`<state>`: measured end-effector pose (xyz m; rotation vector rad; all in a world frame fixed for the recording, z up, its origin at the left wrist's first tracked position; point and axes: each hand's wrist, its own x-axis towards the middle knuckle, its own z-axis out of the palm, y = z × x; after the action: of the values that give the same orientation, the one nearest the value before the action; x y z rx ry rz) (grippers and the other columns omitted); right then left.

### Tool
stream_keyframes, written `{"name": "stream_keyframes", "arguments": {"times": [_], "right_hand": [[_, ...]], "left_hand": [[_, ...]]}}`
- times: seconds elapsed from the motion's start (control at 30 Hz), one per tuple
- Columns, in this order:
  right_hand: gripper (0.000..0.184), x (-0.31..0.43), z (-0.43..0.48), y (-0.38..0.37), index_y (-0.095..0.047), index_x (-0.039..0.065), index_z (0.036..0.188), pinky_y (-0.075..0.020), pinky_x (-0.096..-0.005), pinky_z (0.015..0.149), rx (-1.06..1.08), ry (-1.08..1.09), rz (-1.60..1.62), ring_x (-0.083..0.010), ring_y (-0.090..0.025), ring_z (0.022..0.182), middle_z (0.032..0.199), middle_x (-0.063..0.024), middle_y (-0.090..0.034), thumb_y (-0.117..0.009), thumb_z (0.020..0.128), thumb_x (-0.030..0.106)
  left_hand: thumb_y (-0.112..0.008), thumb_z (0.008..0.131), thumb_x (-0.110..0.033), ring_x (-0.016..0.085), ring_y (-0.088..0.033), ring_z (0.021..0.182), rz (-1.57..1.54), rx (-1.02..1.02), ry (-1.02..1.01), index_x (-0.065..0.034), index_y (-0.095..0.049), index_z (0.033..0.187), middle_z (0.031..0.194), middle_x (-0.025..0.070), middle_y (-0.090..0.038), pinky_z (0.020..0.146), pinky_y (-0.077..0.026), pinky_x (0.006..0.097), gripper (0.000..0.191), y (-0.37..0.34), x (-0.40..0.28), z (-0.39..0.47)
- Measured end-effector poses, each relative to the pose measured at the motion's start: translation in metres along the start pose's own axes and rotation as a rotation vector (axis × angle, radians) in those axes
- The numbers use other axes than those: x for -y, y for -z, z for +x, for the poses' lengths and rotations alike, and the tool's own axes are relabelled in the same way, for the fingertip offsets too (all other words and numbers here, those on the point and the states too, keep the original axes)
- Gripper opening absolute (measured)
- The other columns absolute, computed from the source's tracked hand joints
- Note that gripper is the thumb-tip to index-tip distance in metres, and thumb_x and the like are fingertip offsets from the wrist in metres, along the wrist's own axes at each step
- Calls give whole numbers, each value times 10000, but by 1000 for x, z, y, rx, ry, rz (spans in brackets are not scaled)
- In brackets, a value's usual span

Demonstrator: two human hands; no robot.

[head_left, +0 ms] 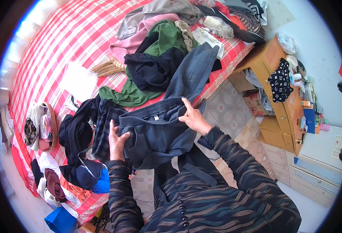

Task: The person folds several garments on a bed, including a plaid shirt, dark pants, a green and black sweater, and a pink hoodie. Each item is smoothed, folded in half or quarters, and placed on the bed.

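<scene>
Dark grey trousers (pixel 162 137) hang in front of me, the waistband spread, with a small white tag inside. My left hand (pixel 118 141) is at the left end of the waistband, thumb on the cloth, index finger extended, other fingers partly hidden. My right hand (pixel 195 118) grips the right end between thumb and fingers. One trouser leg stretches up over the bed's edge. Dark checked cloth (pixel 105 131) lies beside my left hand. Beyond the waistband lie a green garment (pixel 133 93) and a dark navy garment (pixel 153 68).
Clothes heap on the bed's red checked sheet (pixel 54 38), with a straw brush (pixel 108 67) and an oval basket (pixel 53 128). At right stands a wooden desk (pixel 275 116) with bags and small items, beside a white cabinet (pixel 313 174). Tiled floor (pixel 226 102) shows between bed and desk.
</scene>
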<state>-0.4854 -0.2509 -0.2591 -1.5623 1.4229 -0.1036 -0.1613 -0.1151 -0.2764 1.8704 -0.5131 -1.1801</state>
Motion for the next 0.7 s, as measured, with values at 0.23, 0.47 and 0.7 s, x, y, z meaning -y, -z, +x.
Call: {"name": "stream_keyframes", "arguments": {"times": [0.23,0.47,0.7], "right_hand": [[193,-7,25,-1,-614,54,961,-500,-461,741,-68,13,-2,-389,-670,831,793,-210,-660,-674,860,207],[105,100,-48,33,-650,56,847,-474,-351,596,-341,752,-110,-210,-612,632,720,-63,-622,-722,833,130],[506,209,-96,-104,-547,97,1228,-441,-382,872,36,1371,159,-234,-631,1051,1096,-78,-613,-705,753,176]], "left_hand": [[-598,785,107,128,-619,955,-157,64,-23,33,-637,1175,1038,22,-673,886,-489,266,399,-30,-2,-22],[-594,811,62,188,-620,1102,-436,182,57,28,-642,1205,1173,68,-676,993,-465,327,399,7,7,-142],[-587,959,-26,270,-593,1197,-808,-468,38,-69,-484,1416,1335,128,-588,1024,-497,423,470,127,130,-217]]}}
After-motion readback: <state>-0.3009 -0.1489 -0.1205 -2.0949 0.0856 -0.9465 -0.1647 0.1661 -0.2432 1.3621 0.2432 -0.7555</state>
